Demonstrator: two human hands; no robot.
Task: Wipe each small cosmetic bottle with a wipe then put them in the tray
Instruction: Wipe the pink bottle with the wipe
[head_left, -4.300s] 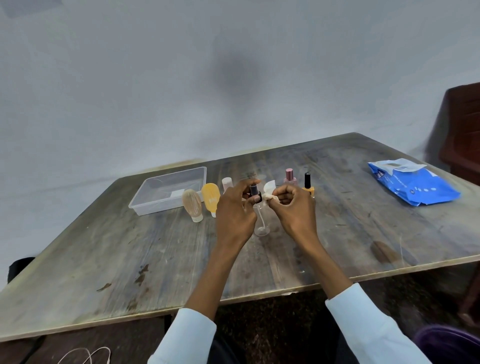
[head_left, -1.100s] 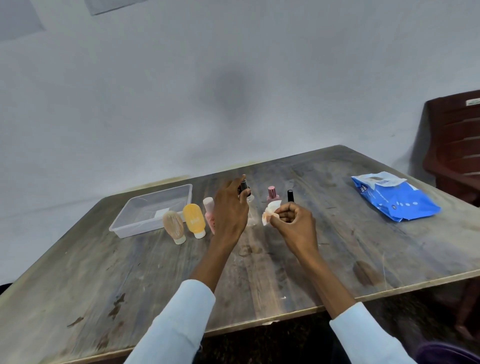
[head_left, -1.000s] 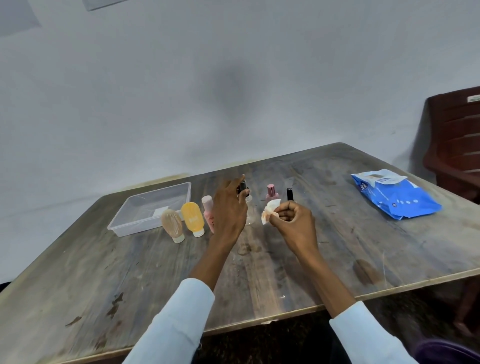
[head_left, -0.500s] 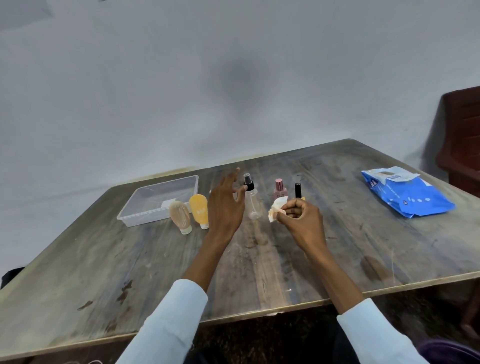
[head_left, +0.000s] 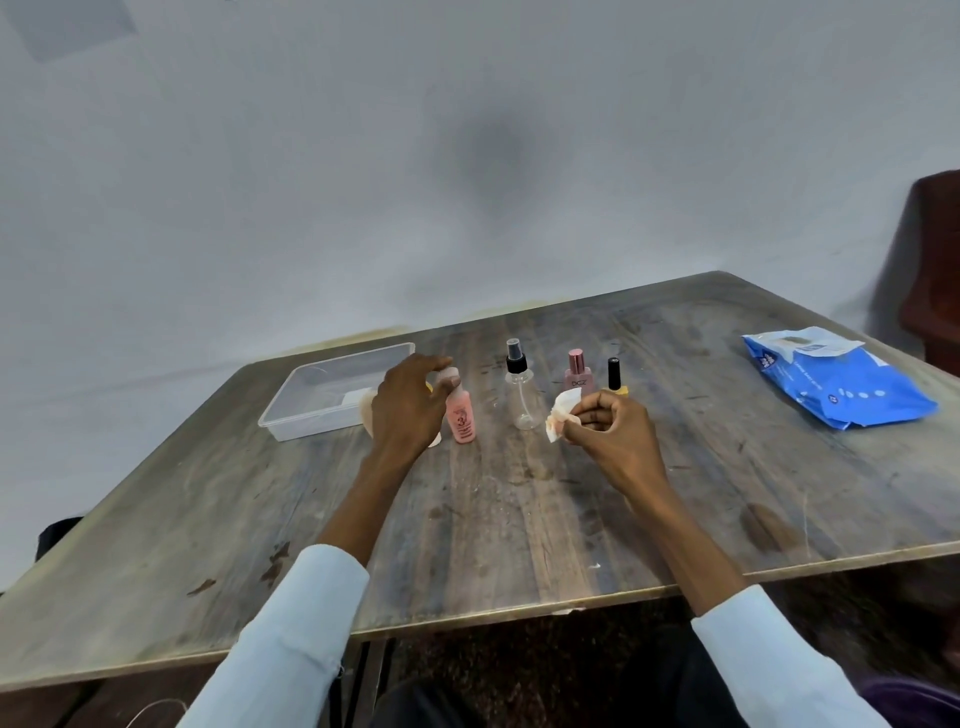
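Since half a second ago our left hand (head_left: 408, 410) left the clear spray bottle (head_left: 521, 395), now upright on the bench (head_left: 519, 519), and curls on the pink bottle (head_left: 461, 415) cap. Tray (head_left: 332, 387) behind, blue wipes pack (head_left: 836, 384) far right. Right hand (head_left: 613, 431) pinches the wipe (head_left: 562, 413).

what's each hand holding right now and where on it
The right hand pinches a crumpled white wipe by its near edge. The left hand is at the pink bottle's cap; whether it grips yet cannot be told.
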